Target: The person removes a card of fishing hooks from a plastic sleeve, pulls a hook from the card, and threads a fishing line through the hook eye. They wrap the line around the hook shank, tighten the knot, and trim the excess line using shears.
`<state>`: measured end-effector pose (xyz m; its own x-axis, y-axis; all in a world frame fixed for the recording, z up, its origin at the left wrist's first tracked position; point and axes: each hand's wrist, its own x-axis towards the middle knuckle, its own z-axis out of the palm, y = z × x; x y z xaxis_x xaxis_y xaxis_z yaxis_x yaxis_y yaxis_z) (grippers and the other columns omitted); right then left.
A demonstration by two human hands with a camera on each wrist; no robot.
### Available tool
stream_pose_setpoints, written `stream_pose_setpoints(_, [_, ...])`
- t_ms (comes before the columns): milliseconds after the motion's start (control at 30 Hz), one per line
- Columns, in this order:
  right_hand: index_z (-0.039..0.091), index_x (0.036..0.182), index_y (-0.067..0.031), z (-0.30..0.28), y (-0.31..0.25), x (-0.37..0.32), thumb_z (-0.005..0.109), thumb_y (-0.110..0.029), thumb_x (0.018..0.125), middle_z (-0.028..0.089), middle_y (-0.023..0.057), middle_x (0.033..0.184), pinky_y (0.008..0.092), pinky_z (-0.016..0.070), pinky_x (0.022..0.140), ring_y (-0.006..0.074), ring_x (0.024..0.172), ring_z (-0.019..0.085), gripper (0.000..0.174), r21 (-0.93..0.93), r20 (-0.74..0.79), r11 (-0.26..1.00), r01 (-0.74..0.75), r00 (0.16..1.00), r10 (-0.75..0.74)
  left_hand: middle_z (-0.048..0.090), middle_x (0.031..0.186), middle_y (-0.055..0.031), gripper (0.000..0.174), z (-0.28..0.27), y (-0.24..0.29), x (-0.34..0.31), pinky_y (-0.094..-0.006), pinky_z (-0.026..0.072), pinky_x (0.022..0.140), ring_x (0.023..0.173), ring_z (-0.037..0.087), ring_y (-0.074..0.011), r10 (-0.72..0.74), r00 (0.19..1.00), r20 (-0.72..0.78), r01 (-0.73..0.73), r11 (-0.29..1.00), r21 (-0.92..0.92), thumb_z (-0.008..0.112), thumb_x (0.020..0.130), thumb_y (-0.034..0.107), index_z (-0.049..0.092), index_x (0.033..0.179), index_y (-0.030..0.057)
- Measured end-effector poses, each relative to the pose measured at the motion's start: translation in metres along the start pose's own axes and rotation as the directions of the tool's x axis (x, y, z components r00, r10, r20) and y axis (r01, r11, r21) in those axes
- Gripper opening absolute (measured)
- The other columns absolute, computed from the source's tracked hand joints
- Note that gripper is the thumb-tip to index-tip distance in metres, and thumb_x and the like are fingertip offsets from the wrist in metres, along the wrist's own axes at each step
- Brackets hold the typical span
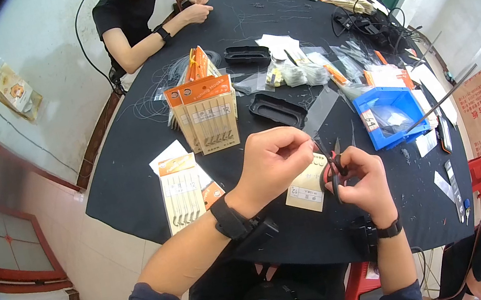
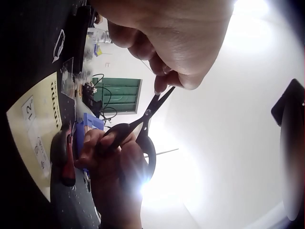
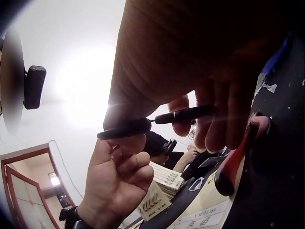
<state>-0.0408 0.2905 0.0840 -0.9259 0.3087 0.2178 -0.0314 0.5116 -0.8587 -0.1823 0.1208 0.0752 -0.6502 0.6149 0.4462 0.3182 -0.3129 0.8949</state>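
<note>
My right hand (image 1: 366, 186) holds a pair of black scissors (image 2: 147, 114), with fingers through the handle loops and the blades slightly apart. My left hand (image 1: 277, 160) is just above the blades, thumb and fingertips pinching a thin line (image 2: 147, 67); the end inside the fingers is hidden. In the left wrist view the blade tips reach right up to those fingertips. Beneath both hands lies a cream fishing hook card (image 1: 306, 193) marked 12. Beside the card on the black cloth rests a red-and-black handled tool (image 2: 69, 157).
Packed fishing hook cards (image 1: 209, 117) stand at the left, with another pack (image 1: 183, 194) lying nearer. Black trays (image 1: 277, 111), a blue bin (image 1: 400, 136) and plastic bags sit beyond. Another person (image 1: 137, 27) works at the table's far side.
</note>
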Motion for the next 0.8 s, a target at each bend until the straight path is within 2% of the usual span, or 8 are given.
stream_pose_setpoints(233, [0.053,0.077,-0.0027,-0.001,-0.001,-0.001,0.077,-0.007,0.065,0.068,0.0029,0.079,0.0209,0.0537,0.059,0.0059,0.065,0.064,0.027,-0.007,-0.016,1.0,0.019,1.0,-0.02,0.067,0.078,-0.0014,0.01,-0.002,0.001,0.001,-0.0185,0.0418,0.056,0.065,0.055,-0.0014,-0.027,1.0,0.003,0.027,1.0,-0.01,0.064,0.089,0.003,0.071,0.088,-0.0045])
stream_pose_setpoints(367, [0.053,0.077,-0.0025,0.0,0.0,0.0,0.078,-0.007,0.066,0.068,0.0027,0.078,0.021,0.0535,0.059,0.0059,0.065,0.063,0.027,-0.011,-0.029,1.0,0.028,0.999,-0.029,0.07,0.08,-0.0034,0.011,-0.002,0.0,0.001,-0.0188,0.0464,0.06,0.069,0.059,-0.0026,-0.034,0.999,0.003,0.034,0.999,-0.003,0.065,0.09,0.004,0.072,0.089,-0.0047])
stream_pose_setpoints(467, [0.054,0.078,-0.0029,-0.002,-0.003,-0.001,0.079,-0.006,0.067,0.067,0.0024,0.081,0.0216,0.0545,0.063,0.0065,0.07,0.064,0.027,-0.03,-0.01,0.999,-0.038,0.999,0.038,0.071,0.082,-0.0046,0.012,-0.001,-0.001,0.001,-0.0197,0.0497,0.063,0.072,0.062,-0.0039,-0.045,0.999,-0.001,0.045,0.999,-0.02,0.065,0.09,0.004,0.072,0.091,-0.0047])
stream_pose_setpoints(567, [0.057,0.084,-0.0029,-0.005,0.003,-0.003,0.078,-0.002,0.07,0.067,0.0024,0.089,0.023,0.0552,0.071,0.0082,0.079,0.065,0.025,0.159,0.04,0.979,-0.13,0.991,0.125,0.072,0.083,-0.0049,0.012,-0.002,0.0,0.001,-0.0207,0.0514,0.066,0.074,0.063,-0.0049,-0.07,0.997,0.011,0.071,0.997,-0.033,0.065,0.091,0.004,0.073,0.091,-0.0043])
stream_pose_setpoints(667, [0.058,0.092,-0.0022,-0.001,-0.001,-0.004,0.076,0.002,0.073,0.066,0.0035,0.097,0.0242,0.0548,0.076,0.0098,0.09,0.063,0.026,0.422,0.056,0.892,-0.162,0.987,0.153,0.072,0.084,-0.005,0.012,0.0,-0.003,0.0,-0.0211,0.0515,0.067,0.075,0.063,-0.0052,-0.111,0.993,0.032,0.113,0.987,-0.111,0.064,0.091,0.004,0.072,0.091,-0.0043])
stream_pose_setpoints(767, [0.059,0.096,-0.001,0.005,0.001,-0.003,0.074,0.003,0.074,0.064,0.0067,0.106,0.0248,0.0548,0.076,0.0109,0.095,0.062,0.027,0.429,0.003,0.895,-0.118,0.992,0.129,0.072,0.085,-0.0053,0.012,0.004,-0.01,-0.004,-0.0213,0.0518,0.068,0.076,0.064,-0.0055,-0.16,0.985,0.066,0.169,0.971,-0.171,0.064,0.092,0.004,0.072,0.091,-0.0046])
stream_pose_setpoints(800, [0.058,0.095,-0.0011,0.007,0.002,-0.003,0.075,0.002,0.074,0.062,0.0071,0.108,0.0249,0.0546,0.076,0.0114,0.097,0.061,0.027,0.363,-0.027,0.929,-0.071,0.996,0.087,0.072,0.086,-0.0055,0.012,0.004,-0.012,-0.005,-0.0213,0.0518,0.068,0.076,0.064,-0.0056,-0.178,0.981,0.075,0.188,0.969,-0.162,0.064,0.092,0.004,0.071,0.091,-0.0047])
